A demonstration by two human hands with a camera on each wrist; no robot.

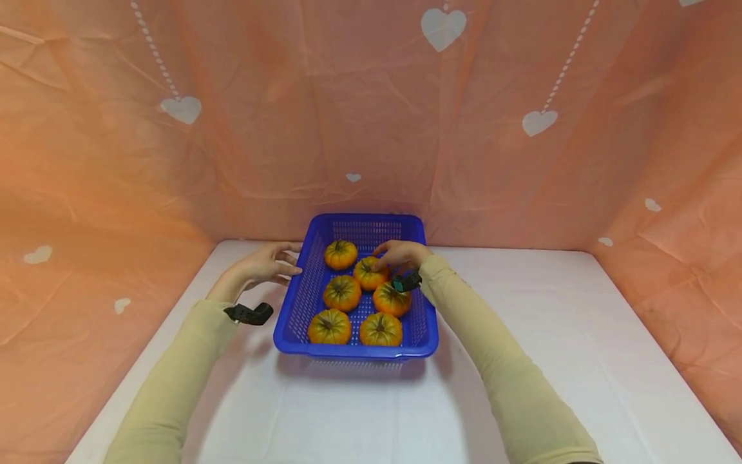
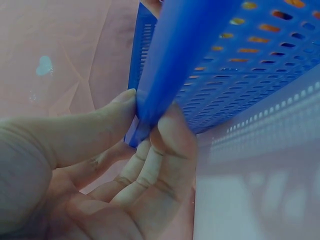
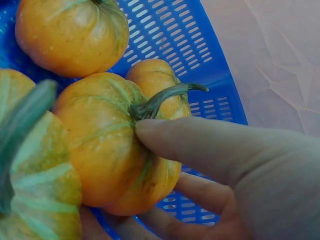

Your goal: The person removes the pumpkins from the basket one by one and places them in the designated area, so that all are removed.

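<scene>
A blue plastic basket (image 1: 355, 350) with slotted walls holds several small orange pumpkins with green stems. At its left side my left hand (image 1: 263, 264) pinches the rim, thumb (image 2: 112, 112) on the inner side and fingers on the outer side. My right hand (image 1: 402, 253) reaches into the basket and grips one pumpkin (image 3: 107, 142) near the middle. The thumb lies on top beside the curved stem (image 3: 160, 100), and the other fingers curl under the pumpkin, partly hidden by it. Another pumpkin (image 1: 391, 300) sits just in front, partly covered by the wrist strap.
The basket stands on a white table (image 1: 522, 335), close to the back edge. An orange cloth (image 1: 371, 116) with white hearts hangs behind and at both sides. Further pumpkins (image 1: 342, 294) lie at the left and in the front (image 1: 380, 330) of the basket.
</scene>
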